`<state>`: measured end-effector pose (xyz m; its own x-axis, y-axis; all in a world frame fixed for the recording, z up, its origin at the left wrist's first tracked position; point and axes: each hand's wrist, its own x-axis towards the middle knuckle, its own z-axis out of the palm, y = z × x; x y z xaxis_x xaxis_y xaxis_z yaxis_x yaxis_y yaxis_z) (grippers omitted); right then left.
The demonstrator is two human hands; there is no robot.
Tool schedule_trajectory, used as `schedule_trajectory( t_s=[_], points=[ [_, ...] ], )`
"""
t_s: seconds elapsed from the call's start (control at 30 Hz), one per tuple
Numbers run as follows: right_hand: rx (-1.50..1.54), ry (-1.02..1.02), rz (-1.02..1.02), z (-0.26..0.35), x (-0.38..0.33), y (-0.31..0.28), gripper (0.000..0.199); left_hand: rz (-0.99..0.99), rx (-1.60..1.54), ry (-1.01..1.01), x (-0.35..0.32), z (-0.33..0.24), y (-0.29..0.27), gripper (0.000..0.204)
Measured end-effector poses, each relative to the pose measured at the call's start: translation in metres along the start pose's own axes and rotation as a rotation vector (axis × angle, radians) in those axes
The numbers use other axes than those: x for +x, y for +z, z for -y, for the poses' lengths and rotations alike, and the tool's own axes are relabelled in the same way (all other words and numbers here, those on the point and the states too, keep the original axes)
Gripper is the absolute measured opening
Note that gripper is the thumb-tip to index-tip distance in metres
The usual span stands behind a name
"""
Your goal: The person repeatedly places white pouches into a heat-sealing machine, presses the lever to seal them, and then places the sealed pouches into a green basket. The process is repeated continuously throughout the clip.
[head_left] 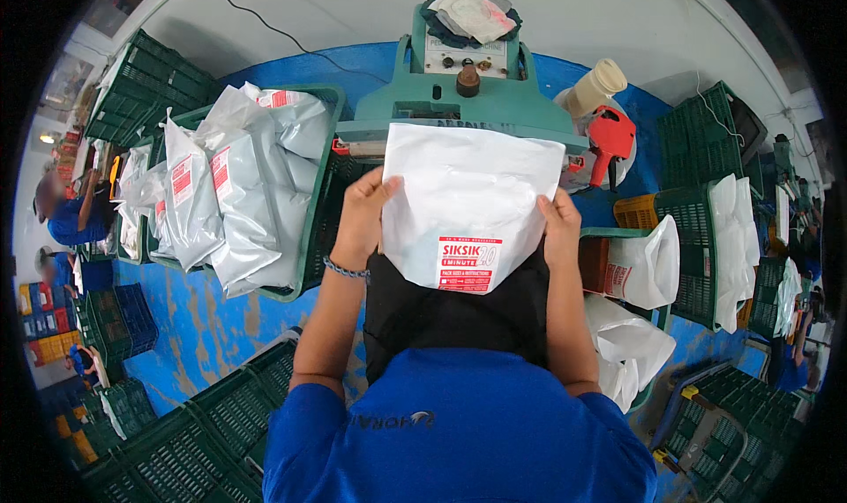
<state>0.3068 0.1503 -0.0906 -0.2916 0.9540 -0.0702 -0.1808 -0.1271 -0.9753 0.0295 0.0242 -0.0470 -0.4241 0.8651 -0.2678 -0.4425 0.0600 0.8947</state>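
A white plastic pouch (468,185) with a red printed label hangs spread between my hands, its far edge up against the front of a green sealing machine (441,97). My left hand (372,201) pinches the pouch's left side near that edge, and a braided bracelet circles the wrist. On the opposite side my right hand (558,219) grips the pouch a little lower, thumb on top. The far edge covers part of the machine's front bar, so I cannot tell whether it lies between the jaws.
At left, a green crate (309,238) holds several filled pouches (247,185). More white pouches (648,265) stand in crates at right. A red tape dispenser (610,141) and a beige jug (595,88) sit beside the machine. Green crates (203,441) line the lower left; a co-worker (71,216) stands far left.
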Motion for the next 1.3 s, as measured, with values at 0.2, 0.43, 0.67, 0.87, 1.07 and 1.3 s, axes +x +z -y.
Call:
schedule_trajectory(
  t_s=[0.2, 0.43, 0.67, 0.87, 1.07, 1.3],
  points=[
    [0.036, 0.035, -0.193, 0.011, 0.021, 0.018, 0.019, -0.105, -0.164, 0.09, 0.023, -0.008, -0.002, 0.019],
    [0.009, 0.186, -0.361, -0.022, 0.03, 0.012, 0.015, -0.313, 0.197, 0.021, 0.036, 0.05, -0.028, 0.018],
    [-0.033, 0.067, -0.319, -0.016, 0.062, 0.011, 0.014, -0.321, 0.067, 0.133, 0.06, 0.033, -0.019, 0.023],
    [-0.024, 0.073, -0.314, -0.021, 0.065, 0.018, 0.015, -0.309, 0.076, 0.09, 0.068, 0.038, -0.031, 0.019],
    [-0.036, 0.291, -0.225, 0.01, 0.028, 0.012, 0.017, -0.147, -0.057, -0.049, 0.032, 0.026, -0.027, 0.024],
    [-0.173, 0.331, -0.121, 0.022, -0.028, 0.008, 0.016, -0.148, 0.117, -0.086, -0.033, 0.036, -0.015, 0.027]
  ],
)
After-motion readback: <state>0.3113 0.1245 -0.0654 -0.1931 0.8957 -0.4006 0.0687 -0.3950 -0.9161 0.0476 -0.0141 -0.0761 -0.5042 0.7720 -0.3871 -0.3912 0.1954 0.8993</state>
